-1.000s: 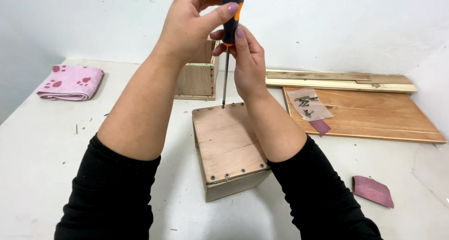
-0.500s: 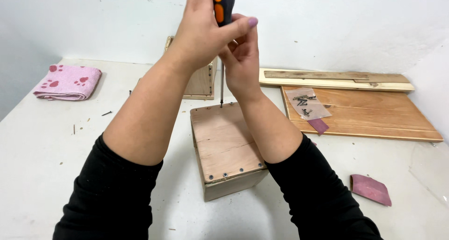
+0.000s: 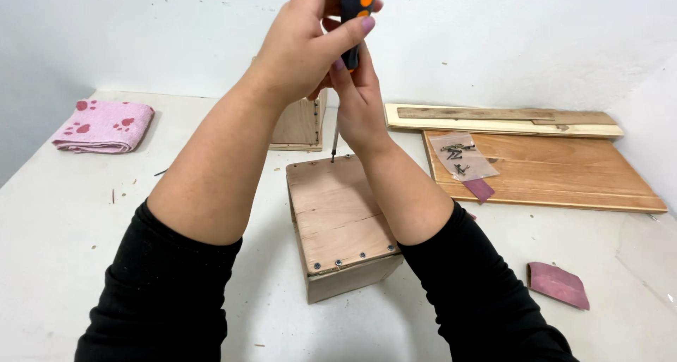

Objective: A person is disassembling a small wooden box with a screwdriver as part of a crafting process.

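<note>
An orange-and-black screwdriver [image 3: 356, 9] is held upright, its handle clamped by the fingers of the left hand [image 3: 300, 48]; the fingers of the right hand [image 3: 360, 101] are closed around the shaft just below. The tip is set on the far edge of a wooden box [image 3: 338, 221], directly beneath the fingers, on the white surface [image 3: 70, 221]. A bag of screws [image 3: 462, 156] is seen on a board [image 3: 564, 171] right of the fingers, a pink cloth [image 3: 104, 125] well to their left.

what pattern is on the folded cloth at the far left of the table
Pink cloth with darker pink paw prints, seen in the head view.
</note>
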